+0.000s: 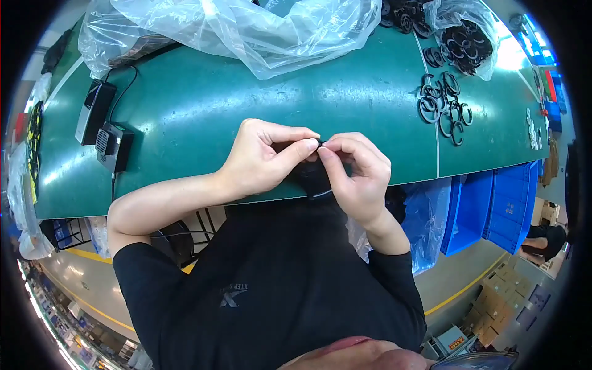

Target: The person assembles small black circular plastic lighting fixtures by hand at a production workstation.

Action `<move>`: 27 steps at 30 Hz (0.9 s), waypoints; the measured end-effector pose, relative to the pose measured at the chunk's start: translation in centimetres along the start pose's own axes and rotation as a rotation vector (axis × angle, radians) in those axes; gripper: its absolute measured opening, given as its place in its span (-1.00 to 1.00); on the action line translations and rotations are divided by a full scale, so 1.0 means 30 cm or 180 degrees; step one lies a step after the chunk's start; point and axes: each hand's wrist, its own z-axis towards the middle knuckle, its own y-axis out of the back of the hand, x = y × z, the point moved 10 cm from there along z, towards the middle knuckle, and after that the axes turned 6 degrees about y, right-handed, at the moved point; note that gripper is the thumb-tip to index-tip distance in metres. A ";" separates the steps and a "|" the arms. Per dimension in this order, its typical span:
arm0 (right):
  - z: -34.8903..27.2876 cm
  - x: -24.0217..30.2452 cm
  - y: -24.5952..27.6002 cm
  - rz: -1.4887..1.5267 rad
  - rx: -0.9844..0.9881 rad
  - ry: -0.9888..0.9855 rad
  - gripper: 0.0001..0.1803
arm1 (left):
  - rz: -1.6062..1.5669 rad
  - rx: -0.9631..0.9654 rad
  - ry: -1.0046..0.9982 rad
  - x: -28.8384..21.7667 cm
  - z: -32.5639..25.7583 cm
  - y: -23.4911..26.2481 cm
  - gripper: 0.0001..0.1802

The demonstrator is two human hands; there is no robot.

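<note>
My left hand point(262, 157) and my right hand point(361, 169) meet over the table's near edge, thumb and forefinger of each pinched together. Between the fingertips is a small black piece point(320, 145), mostly covered by the fingers, so its full shape cannot be made out. Just below the hands shows a dark object point(316, 180) with a pale curved edge; whether it joins the pinched piece is unclear. Several black C-shaped rings point(445, 106) lie loose on the green table point(277, 102), to the right of my hands.
Clear plastic sheeting point(246, 31) covers the far side. A plastic bag of black rings point(467, 46) sits far right. Two black boxy devices point(106, 126) with cables stand at left. Blue crates point(509, 206) are below the right edge; another person point(546, 242) is beyond.
</note>
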 end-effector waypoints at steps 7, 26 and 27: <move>-0.039 -0.085 -0.018 0.1160 -0.0171 -0.1249 -0.93 | -0.0145 0.0002 0.0085 -0.011 0.002 0.001 -0.80; -0.011 -0.121 -0.036 0.1506 0.0318 -0.1362 -0.90 | -0.0392 0.0252 0.0162 0.001 0.014 -0.020 -0.77; -0.008 -0.122 -0.032 0.1497 0.0324 -0.1358 -0.90 | -0.0595 0.0393 0.0231 0.015 0.019 -0.028 -0.75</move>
